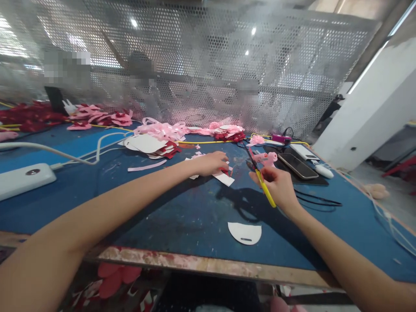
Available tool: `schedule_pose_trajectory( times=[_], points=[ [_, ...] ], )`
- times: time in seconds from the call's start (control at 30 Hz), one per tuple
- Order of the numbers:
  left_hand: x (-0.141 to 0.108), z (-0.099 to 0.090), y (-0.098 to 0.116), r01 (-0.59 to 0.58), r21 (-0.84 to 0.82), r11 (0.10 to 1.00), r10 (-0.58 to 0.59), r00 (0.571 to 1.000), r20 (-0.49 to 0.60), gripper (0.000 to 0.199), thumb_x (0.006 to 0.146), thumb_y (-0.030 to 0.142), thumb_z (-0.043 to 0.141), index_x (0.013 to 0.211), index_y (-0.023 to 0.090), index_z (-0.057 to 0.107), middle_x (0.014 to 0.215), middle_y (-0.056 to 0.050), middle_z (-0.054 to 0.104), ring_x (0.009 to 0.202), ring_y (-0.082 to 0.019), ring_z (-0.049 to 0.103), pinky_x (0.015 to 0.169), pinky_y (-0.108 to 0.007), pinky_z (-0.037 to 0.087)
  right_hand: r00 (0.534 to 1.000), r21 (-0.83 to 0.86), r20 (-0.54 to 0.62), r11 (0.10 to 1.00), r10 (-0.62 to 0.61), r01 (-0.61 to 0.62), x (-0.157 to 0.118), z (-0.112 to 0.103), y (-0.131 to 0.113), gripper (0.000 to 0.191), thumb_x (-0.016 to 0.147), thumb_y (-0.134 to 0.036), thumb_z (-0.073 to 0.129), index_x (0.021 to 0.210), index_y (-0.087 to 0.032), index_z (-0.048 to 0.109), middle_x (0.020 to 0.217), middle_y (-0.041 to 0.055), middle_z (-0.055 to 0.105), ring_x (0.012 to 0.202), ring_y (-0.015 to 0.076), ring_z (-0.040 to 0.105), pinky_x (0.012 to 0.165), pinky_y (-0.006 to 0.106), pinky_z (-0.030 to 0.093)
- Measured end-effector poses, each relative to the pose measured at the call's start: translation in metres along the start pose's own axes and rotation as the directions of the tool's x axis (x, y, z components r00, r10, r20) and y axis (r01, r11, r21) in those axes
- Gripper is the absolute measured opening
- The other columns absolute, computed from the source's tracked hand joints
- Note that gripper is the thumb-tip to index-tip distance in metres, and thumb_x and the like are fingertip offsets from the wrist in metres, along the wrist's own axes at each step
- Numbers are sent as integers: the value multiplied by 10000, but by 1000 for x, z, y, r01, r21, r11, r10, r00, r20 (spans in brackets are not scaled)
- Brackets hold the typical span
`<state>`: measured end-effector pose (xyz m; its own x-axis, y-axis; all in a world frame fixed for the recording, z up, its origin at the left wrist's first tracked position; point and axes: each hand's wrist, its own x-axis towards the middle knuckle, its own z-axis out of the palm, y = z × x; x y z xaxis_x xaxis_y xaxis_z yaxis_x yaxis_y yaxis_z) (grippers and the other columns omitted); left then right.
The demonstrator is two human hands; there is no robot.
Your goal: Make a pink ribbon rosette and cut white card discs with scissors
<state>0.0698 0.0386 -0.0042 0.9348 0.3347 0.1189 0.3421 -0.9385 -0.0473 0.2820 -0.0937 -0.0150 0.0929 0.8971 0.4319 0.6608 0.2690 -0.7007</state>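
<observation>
My left hand (212, 164) reaches across the table, palm down, with its fingers curled over a small heap of scraps. White paper strips (225, 178) and bits of red and pink stick out from under it. In my right hand (277, 184) are yellow-handled scissors (267, 191), held above the table with their dark blades pointing away from me. Just behind this hand lies a pink glue gun (268, 158), partly hidden. Nearer to me, a white half-round piece (245, 233) with a slot lies flat.
White cut pieces (143, 144), pink ribbon (160, 130) and a red-and-white pile (229, 133) line the back. A phone (298, 166) and a white power bank (303, 152) lie at right, another power bank (26, 180) at left. Cables cross the table; a perforated metal screen (208, 65) stands behind.
</observation>
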Motion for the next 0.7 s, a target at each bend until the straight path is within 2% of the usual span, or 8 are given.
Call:
schedule_pose_trajectory(
  times=[0.1, 0.33, 0.4, 0.57, 0.7],
  points=[
    [13, -6, -10, 13, 21, 1000, -15, 995, 102, 224, 797, 212, 602, 1008, 214, 678, 1195, -121, 565, 1121, -253, 459, 922, -337, 357, 1000, 7, -8, 1000, -13, 13, 1, -2, 2, 314, 696, -378, 602, 514, -182, 437, 470, -40, 381, 490, 94, 319, 466, 233, 244],
    [33, -12, -16, -23, 11, 1000, 20, 977, 211, 48, 722, 187, 656, 731, 187, 703, 1163, -88, 598, 1108, -252, 445, 885, -303, 353, 999, 12, -29, 999, -41, 42, 2, -3, 3, 289, 695, -338, 616, 520, -178, 450, 472, -51, 370, 491, 88, 303, 467, 229, 238],
    [35, -12, -20, -34, 6, 999, 32, 973, 228, 41, 704, 187, 669, 721, 192, 706, 1131, -80, 614, 1071, -238, 468, 864, -290, 363, 999, 23, -29, 999, -30, 31, 3, -4, 3, 303, 691, -349, 619, 516, -180, 438, 470, -50, 371, 490, 88, 303, 463, 230, 240],
    [40, -14, -29, -89, -31, 996, 94, 966, 241, 278, 678, 225, 709, 955, 251, 701, 1100, -60, 630, 1013, -198, 506, 856, -259, 361, 999, 33, -21, 999, -28, 29, 4, -7, 0, 305, 692, -376, 611, 520, -177, 457, 479, -43, 370, 486, 88, 297, 451, 233, 235],
    [45, -15, -30, -47, -55, 997, 56, 984, 171, 238, 522, 191, 799, 741, 245, 720, 909, -17, 686, 879, -162, 550, 786, -210, 375, 999, 30, -18, 999, -44, 45, 3, -9, -1, 306, 688, -373, 611, 515, -178, 450, 472, -44, 364, 482, 87, 299, 445, 229, 234]
  ],
)
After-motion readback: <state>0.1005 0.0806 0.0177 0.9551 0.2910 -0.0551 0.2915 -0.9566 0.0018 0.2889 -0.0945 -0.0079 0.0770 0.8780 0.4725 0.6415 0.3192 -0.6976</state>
